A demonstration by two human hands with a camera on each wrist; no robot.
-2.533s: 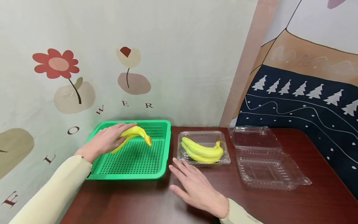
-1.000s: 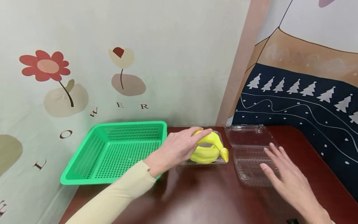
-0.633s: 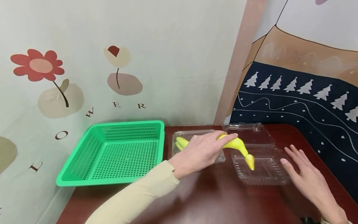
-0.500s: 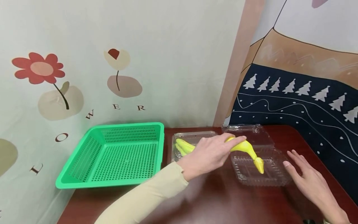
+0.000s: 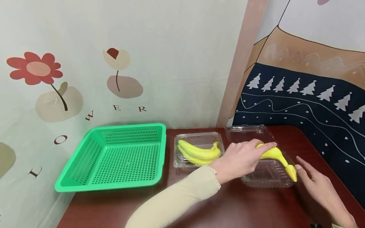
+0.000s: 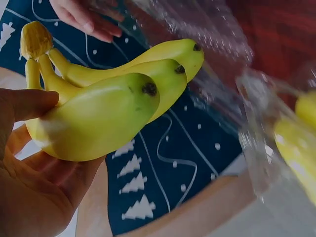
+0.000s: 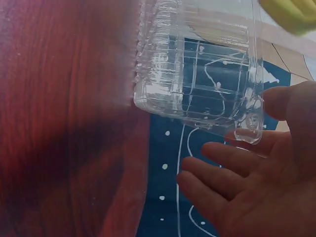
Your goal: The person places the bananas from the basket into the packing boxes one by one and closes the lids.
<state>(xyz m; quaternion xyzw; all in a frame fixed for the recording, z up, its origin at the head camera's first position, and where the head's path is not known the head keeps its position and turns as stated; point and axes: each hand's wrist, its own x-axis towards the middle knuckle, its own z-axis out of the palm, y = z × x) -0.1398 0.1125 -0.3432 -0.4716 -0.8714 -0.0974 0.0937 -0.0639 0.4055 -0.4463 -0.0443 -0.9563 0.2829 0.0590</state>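
My left hand (image 5: 240, 160) grips a bunch of yellow bananas (image 5: 272, 154) from above, its stem end pointing to the right. In the left wrist view, the thumb and fingers curl around the bunch (image 6: 98, 113). Below it lies a clear plastic clamshell box (image 5: 268, 177), lid folded back toward the wall. My right hand (image 5: 320, 186) is at the box's right side. The right wrist view shows its fingers (image 7: 217, 177) extended and the thumb close to the corner tab of the box (image 7: 212, 84).
Left of the open box, a second clear clamshell (image 5: 177, 163) contains another bunch of bananas (image 5: 198, 153). A green perforated basket (image 5: 108, 187) stands further left with nothing in it. Behind the brown table (image 5: 228, 209) hangs a printed cloth wall (image 5: 176, 63).
My left hand has lifted the bananas from the green basket and carried them right, past the filled box to over the open one. My right hand has moved right to the open box's side.
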